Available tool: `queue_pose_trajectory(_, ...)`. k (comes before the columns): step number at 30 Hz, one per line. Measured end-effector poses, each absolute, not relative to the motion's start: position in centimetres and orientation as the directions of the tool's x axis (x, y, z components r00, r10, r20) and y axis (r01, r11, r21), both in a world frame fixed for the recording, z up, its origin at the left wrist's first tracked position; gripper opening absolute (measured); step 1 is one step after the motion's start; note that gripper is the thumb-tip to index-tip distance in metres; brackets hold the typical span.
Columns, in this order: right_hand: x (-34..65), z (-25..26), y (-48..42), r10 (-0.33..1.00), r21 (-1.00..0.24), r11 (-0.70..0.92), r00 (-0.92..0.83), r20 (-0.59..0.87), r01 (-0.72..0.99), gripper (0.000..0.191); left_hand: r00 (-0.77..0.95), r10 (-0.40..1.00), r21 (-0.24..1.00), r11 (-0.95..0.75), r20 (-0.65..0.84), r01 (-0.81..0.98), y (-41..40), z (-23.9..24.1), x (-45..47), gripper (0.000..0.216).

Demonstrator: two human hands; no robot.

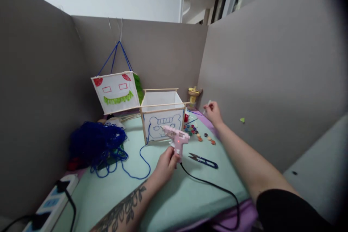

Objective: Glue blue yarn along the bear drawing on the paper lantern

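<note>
My left hand is closed round the handle of a pink glue gun, held up in front of an open-topped box. The gun's nozzle points left, and a small red light glows on its body. Wooden sticks edge the white box, whose front carries a face drawn in blue. Out to the right, my right hand pinches a small whitish piece; its exact kind I cannot make out. Thread snips lie on the table to the right of the gun.
Blue yarn is heaped at left, one strand running to the box. A decorated lantern hangs from blue cords. Several buttons lie at right. The gun's black cord crosses the green cloth. A power strip sits front left. Grey partitions surround the table.
</note>
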State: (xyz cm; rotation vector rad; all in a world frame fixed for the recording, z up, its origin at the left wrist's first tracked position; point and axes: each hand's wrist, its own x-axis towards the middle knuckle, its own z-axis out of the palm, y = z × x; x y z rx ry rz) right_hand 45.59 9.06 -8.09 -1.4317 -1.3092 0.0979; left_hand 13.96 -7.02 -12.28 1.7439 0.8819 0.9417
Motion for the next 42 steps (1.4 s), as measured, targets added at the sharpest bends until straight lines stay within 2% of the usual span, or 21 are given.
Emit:
queue_pose_trajectory(1,44.9,-7.5,7.2,0.662,-0.766,0.313,0.45,0.599,0.561,0.012,0.461,0.867,0.956,-0.269,0.188,0.117,-7.1,-12.2,14.2,0.037)
queue_pose_trajectory(2,43.9,-7.1,5.1,0.564,-0.805,0.466,0.578,0.59,0.367,0.014,0.475,0.863,0.969,-0.236,0.173,0.077,-7.3,-12.1,14.3,0.038)
queue_pose_trajectory(3,42.7,-6.7,2.8,0.528,-0.779,0.607,0.654,0.542,0.155,0.022,0.488,0.857,0.978,-0.208,0.166,0.032,-7.5,-12.0,14.5,0.04)
queue_pose_trajectory(4,41.3,-6.4,0.5,0.55,-0.733,0.68,0.665,0.505,-0.005,0.031,0.501,0.849,0.983,-0.183,0.165,-0.014,-7.6,-11.9,14.6,0.042)
queue_pose_trajectory(6,38.4,-6.5,-4.1,0.617,-0.689,0.707,0.612,0.494,-0.157,0.035,0.533,0.83,0.986,-0.134,0.164,-0.094,-7.9,-11.7,14.8,0.046)
queue_pose_trajectory(10,33.4,-8.3,-10.0,0.641,-0.686,0.716,0.513,0.571,-0.131,0.018,0.596,0.791,0.987,-0.059,0.137,-0.149,-8.1,-11.9,14.7,0.048)
queue_pose_trajectory(13,31.3,-9.1,-11.1,0.632,-0.653,0.739,0.506,0.587,-0.165,0.013,0.615,0.779,0.986,-0.03,0.125,-0.162,-8.0,-12.3,14.6,0.048)
queue_pose_trajectory(19,30.6,-9.0,-10.3,0.638,-0.659,0.736,0.488,0.596,-0.157,0.012,0.631,0.77,0.992,-0.013,0.09,-0.125,-8.2,-12.1,14.7,0.05)
queue_pose_trajectory(26,31.3,-9.7,-9.5,0.685,-0.772,0.634,0.496,0.534,-0.044,0.021,0.615,0.785,0.994,-0.015,0.076,-0.104,-8.7,-11.6,14.9,0.053)
queue_pose_trajectory(33,31.4,-9.8,-8.3,0.794,-0.802,0.531,0.491,0.358,-0.275,0.031,0.537,0.831,0.987,-0.163,0.143,-0.01,-8.3,-12.2,14.9,0.043)
queue_pose_trajectory(42,31.7,-10.9,-8.3,0.794,-0.762,0.554,0.489,0.362,-0.336,0.026,0.506,0.829,0.908,-0.374,0.237,0.188,-8.3,-12.4,14.9,0.016)
